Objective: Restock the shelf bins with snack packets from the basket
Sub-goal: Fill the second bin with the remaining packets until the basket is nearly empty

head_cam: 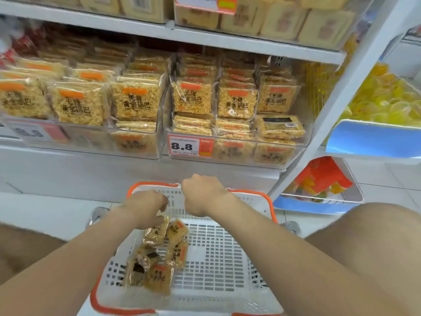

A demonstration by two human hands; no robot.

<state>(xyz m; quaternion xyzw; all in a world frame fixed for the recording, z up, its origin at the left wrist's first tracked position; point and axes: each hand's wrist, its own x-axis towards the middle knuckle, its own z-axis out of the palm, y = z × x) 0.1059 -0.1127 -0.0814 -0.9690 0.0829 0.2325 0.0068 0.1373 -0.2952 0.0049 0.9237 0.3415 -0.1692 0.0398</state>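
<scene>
A white plastic basket (250,193) with an orange rim stands on the floor below me. Several snack packets (159,278) of golden rice crust lie in its left half. My left hand (145,207) reaches down into the basket, and its curled fingers pinch the top of one snack packet (157,231). My right hand (201,193) hovers at the basket's far rim with its back to me and its fingers hidden. Above stand two clear shelf bins, the left bin (136,144) and the right bin (234,153), both stacked with the same packets.
A price tag (184,145) reading 8.8 hangs on the right bin. A white upright post (330,110) borders the shelf on the right, with yellow jelly cups (387,99) in blue-edged trays beyond it. My knees frame the basket on both sides.
</scene>
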